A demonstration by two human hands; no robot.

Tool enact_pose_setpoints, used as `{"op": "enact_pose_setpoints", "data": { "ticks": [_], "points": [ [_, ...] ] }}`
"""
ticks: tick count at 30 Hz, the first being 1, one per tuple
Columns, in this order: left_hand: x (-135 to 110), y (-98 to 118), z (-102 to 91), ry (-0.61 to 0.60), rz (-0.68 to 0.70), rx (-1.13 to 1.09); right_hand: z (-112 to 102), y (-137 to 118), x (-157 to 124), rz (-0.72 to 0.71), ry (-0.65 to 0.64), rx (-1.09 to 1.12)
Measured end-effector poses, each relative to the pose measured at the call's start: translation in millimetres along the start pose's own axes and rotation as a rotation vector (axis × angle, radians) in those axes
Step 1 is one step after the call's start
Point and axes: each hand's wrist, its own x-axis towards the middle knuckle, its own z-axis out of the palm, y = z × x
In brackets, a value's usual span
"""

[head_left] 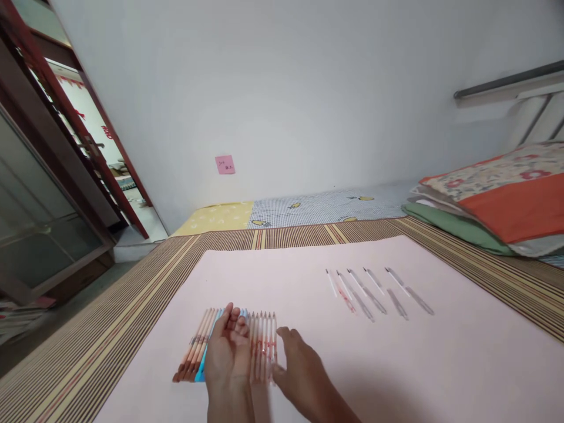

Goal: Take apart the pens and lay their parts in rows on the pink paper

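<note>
A row of pen barrels, pinkish-clear and orange with one or two blue, lies side by side on a pale pink sheet. My left hand rests on top of the row, palm turned up, fingers loosely apart, nothing in it. My right hand lies flat beside the row's right edge, fingers stretched and touching the outermost barrel. Several thin pen refills lie spread apart farther back on the sheet, to the right.
The pink sheet covers a striped woven mat on a bed. Folded quilts and a pillow are stacked at the right. A white wall with a pink sticky note stands behind; a dark red door frame is at left.
</note>
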Motion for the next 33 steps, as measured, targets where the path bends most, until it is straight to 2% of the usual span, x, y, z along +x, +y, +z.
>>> {"op": "enact_pose_setpoints", "data": {
  "ticks": [6,11,14,18,23,25,29,31,33],
  "points": [
    [3.6,-0.5,-2.9,-0.02,-0.042,-0.017,0.8,10.7,-5.7,-0.065,0.002,-0.078],
    [1.8,-9.5,-0.3,-0.004,-0.042,0.02,-7.6,29.0,0.5,0.033,0.004,-0.208],
    [-1.8,-19.7,3.1,-0.025,-0.038,0.071,-19.2,34.3,4.1,0.116,0.008,-0.181],
    [1.4,-37.4,1.4,-0.102,-0.022,0.179,-38.2,45.5,9.7,0.142,0.05,0.133],
    [7.8,-65.9,-2.7,-0.156,0.037,0.35,-54.4,60.2,19.0,0.167,-0.048,0.719],
    [4.5,-75.9,-1.4,-0.138,0.099,0.384,-58.1,64.3,21.7,0.163,-0.029,0.823],
    [-6.4,-88.6,3.9,-0.135,0.179,0.413,-67.7,69.4,25.8,0.174,0.12,0.927],
    [-10.2,-92.8,6.1,-0.157,0.144,0.41,-73.6,69.8,27.4,0.169,0.169,1.006],
    [-12.6,-96.4,7.5,-0.226,0.044,0.421,-78.6,68.8,28.4,0.169,0.168,1.088]
  ]
}}
